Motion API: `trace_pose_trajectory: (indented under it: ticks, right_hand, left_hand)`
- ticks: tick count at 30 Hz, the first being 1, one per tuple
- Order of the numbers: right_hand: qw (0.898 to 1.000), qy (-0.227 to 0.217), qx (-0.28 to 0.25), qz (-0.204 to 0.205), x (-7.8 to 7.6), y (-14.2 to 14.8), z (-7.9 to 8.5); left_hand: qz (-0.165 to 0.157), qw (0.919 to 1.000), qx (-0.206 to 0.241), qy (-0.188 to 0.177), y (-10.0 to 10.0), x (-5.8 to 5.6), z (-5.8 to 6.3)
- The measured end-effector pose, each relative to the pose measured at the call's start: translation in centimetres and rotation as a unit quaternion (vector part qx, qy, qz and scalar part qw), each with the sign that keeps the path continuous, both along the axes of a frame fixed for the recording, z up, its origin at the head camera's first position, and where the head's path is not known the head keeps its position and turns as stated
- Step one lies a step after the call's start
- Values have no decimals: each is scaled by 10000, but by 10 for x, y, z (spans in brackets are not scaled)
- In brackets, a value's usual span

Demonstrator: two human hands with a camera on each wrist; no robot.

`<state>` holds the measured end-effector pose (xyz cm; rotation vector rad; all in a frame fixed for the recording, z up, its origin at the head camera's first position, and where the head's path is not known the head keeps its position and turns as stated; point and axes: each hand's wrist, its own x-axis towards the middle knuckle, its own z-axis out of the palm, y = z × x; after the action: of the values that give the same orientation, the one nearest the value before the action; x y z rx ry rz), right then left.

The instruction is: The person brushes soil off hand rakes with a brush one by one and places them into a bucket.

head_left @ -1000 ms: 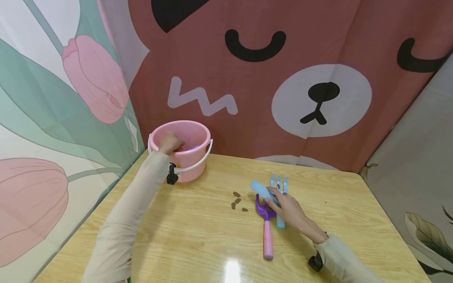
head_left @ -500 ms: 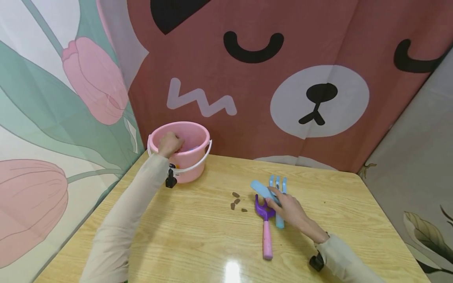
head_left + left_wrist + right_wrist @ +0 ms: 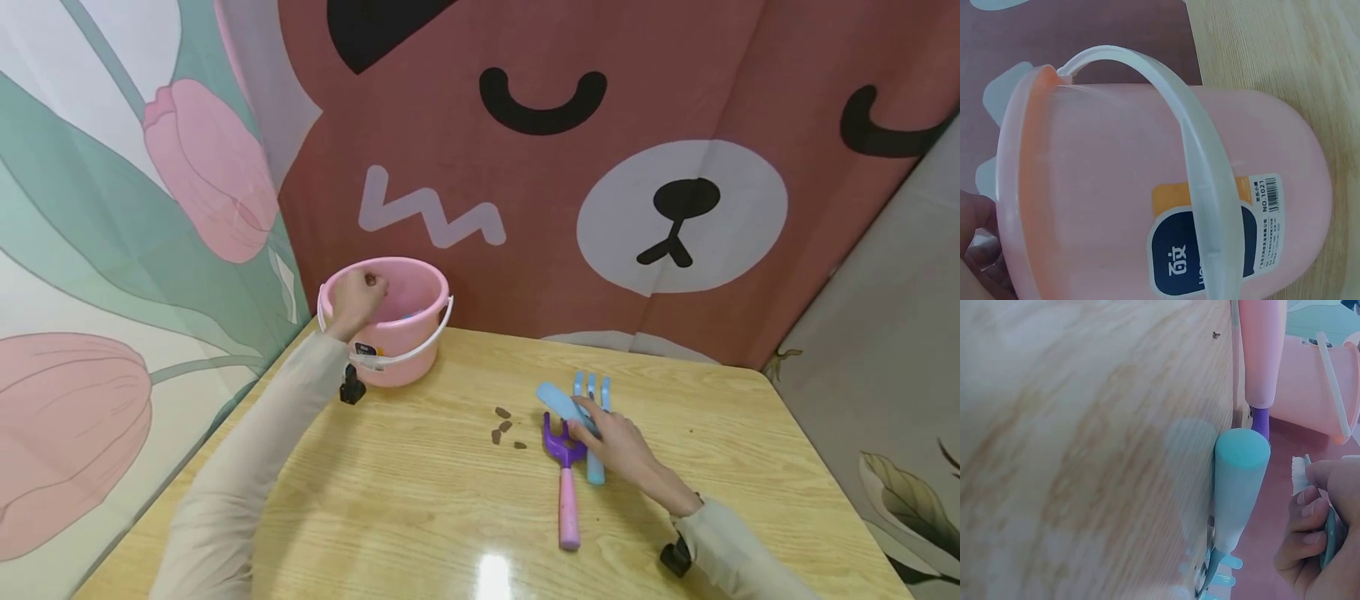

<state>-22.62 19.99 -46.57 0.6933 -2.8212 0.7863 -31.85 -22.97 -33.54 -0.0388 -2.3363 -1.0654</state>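
Observation:
My left hand (image 3: 356, 298) is above the near left rim of a pink bucket (image 3: 397, 358), fingers curled. A dark spot shows in the curl; I cannot tell if it is a small piece or shadow. In the left wrist view the fingers (image 3: 979, 244) are just past the rim. My right hand (image 3: 618, 446) grips a light-blue brush (image 3: 558, 398); white bristles (image 3: 1299, 475) show in the right wrist view. Beneath it lie a blue hand rake (image 3: 595, 469) and a purple toy fork with pink handle (image 3: 568, 508). The brush is over the fork's prongs and the rake.
Several brown crumbs (image 3: 502, 425) lie on the wooden table (image 3: 420, 500) between bucket and fork. Something blue shows inside the bucket, whose white handle (image 3: 420, 350) hangs down in front. A bear-print curtain (image 3: 525, 250) stands behind the table.
My left hand has risen from inside the bucket to above its rim, moving slightly left. My right hand and the brush have hardly moved.

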Motion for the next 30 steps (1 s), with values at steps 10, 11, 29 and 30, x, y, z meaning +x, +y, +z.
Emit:
trace_pose_trajectory:
  ticks: [10,11,29,30]
  right_hand:
    - [10000,65,-22,-62,1,4,2]
    - [9999,83,-13,-60,1,5,2]
    - [9997,196,72,-152,0,10,5]
    - [9997,201,71,-143,0,10,5]
  left_hand:
    - [183,9997,137,116,4,7,4]
    - [180,9996,160,166,5,9,5]
    - [-224,9976,225,609,18,27,3]
    - [-227,9979,215,574,19,28,3]
